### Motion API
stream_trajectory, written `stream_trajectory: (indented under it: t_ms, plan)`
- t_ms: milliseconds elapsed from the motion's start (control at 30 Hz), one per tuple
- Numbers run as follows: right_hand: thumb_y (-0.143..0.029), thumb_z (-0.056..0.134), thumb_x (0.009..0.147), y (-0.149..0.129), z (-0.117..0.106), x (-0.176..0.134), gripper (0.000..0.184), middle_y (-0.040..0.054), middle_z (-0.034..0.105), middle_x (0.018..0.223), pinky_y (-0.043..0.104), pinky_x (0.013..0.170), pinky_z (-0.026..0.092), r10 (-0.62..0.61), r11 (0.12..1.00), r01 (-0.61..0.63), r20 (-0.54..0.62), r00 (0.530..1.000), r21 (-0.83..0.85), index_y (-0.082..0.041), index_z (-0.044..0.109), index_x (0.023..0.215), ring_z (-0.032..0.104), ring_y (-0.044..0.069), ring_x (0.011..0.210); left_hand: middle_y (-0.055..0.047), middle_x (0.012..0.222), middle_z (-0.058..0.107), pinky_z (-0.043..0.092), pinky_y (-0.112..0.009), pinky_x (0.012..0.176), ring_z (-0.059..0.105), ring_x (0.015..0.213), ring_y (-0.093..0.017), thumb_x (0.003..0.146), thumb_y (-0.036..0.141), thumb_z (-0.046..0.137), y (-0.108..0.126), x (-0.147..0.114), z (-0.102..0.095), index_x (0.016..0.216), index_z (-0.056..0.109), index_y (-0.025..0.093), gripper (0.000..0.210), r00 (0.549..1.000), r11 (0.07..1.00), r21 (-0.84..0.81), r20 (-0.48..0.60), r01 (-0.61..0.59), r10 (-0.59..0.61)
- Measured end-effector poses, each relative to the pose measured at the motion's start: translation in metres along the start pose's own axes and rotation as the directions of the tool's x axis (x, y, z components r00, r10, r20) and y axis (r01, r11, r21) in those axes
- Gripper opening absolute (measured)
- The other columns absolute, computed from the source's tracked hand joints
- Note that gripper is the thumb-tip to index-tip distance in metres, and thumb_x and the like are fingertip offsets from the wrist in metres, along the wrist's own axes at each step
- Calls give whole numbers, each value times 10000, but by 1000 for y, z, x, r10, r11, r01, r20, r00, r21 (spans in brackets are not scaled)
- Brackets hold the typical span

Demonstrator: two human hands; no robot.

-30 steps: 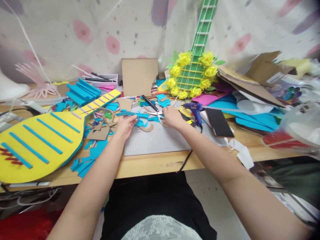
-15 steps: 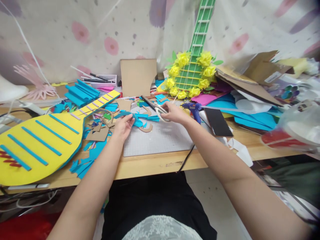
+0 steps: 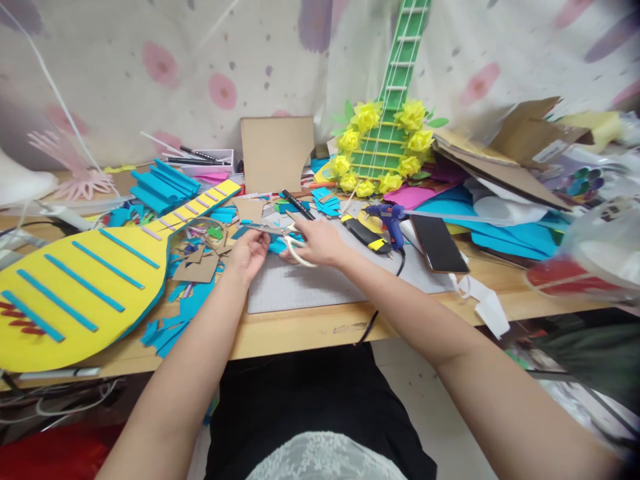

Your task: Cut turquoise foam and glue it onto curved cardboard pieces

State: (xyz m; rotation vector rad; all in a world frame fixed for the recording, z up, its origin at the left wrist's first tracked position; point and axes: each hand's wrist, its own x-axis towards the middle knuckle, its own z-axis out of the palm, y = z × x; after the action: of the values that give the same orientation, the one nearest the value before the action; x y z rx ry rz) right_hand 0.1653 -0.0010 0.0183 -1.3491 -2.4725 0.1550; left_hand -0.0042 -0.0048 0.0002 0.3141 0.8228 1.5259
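Observation:
My right hand [image 3: 320,241] is closed on a pair of scissors [image 3: 296,250] with pale handles. Their blades point left and reach over the fingers of my left hand [image 3: 251,253]. That hand pinches a blue paper piece [image 3: 239,234], partly hidden by the fingers and blades. Beneath both hands lies a grey cutting mat [image 3: 300,293], with blue scraps and cardboard bits on its left part. A black pen [image 3: 299,205] rests just beyond the scissors. To the right of my right hand is a black-and-yellow utility knife [image 3: 367,237].
A yellow paper guitar [image 3: 95,293] with blue strips lies at left, beside piled blue scraps [image 3: 187,310]. At the back stand a cardboard piece [image 3: 277,157] and a green guitar with yellow flowers [image 3: 380,157]. A blue glue gun [image 3: 393,223] and phone [image 3: 439,243] lie right.
My right hand has brought the scissors left and nearer, so the blades now lie by my left fingers. The utility knife has come into sight. My left hand has barely moved.

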Motion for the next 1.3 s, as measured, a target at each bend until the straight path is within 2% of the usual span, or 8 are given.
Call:
stream_trajectory:
  t_ms: [367, 633, 933, 1033, 1133, 1233, 1300]
  plan:
    - [-683, 494, 739, -4, -6, -2, 563, 73, 688, 975, 292, 696, 359, 44, 996, -39, 51, 998, -83, -213, 574, 1038, 616, 217, 822, 34, 590, 599, 489, -126, 588, 538, 553, -40, 667, -36, 510, -1, 1, -4, 644, 575, 159, 207, 999, 1000, -19, 39, 23, -22]
    - [-756, 489, 683, 3, -8, -2, 614, 64, 695, 905, 270, 641, 330, 74, 991, -65, 82, 994, -117, -228, 581, 983, 620, 221, 794, 35, 623, 611, 512, -143, 678, 577, 603, -49, 647, -40, 547, -2, -1, -3, 625, 574, 165, 208, 998, 995, 94, 61, -21, 15]
    - [-731, 489, 713, 9, -6, -1, 577, 55, 693, 836, 270, 630, 328, 69, 992, -60, 74, 995, -112, -236, 603, 986, 622, 219, 767, 29, 577, 602, 529, -161, 681, 580, 595, -53, 649, -33, 560, -4, -1, -5, 576, 576, 155, 202, 999, 998, 62, 43, 11, -14]
    - [-714, 471, 739, 17, -7, 2, 567, 70, 693, 886, 276, 648, 359, 163, 983, -158, 48, 985, -94, -228, 598, 1002, 626, 237, 828, 27, 598, 606, 524, -170, 685, 592, 619, -61, 624, 6, 633, -4, 0, -7, 588, 570, 154, 165, 997, 995, 92, 82, -25, 17]
    - [-654, 447, 786, 32, -9, 4, 533, 111, 689, 951, 306, 669, 399, 342, 933, -336, 26, 939, -127, -200, 589, 1026, 627, 270, 876, 36, 637, 613, 508, -186, 630, 595, 614, -70, 581, 72, 716, -4, 0, -8, 672, 575, 162, 190, 988, 983, 152, 134, -101, 81]
    - [-520, 472, 813, 50, -10, 3, 430, 149, 679, 1001, 337, 700, 430, 456, 875, -439, 46, 889, -204, -169, 596, 1028, 626, 286, 907, 59, 623, 581, 458, -185, 527, 569, 546, -72, 552, 119, 748, -5, 1, -7, 740, 531, 182, 294, 979, 950, 243, 113, -194, 171]
    - [-425, 487, 811, 59, -8, 0, 349, 153, 675, 1011, 343, 719, 442, 464, 866, -436, 66, 884, -243, -161, 607, 1004, 624, 285, 930, 66, 629, 573, 443, -187, 510, 568, 536, -79, 551, 119, 733, -6, 2, -7, 770, 489, 195, 337, 967, 923, 290, 66, -253, 245]
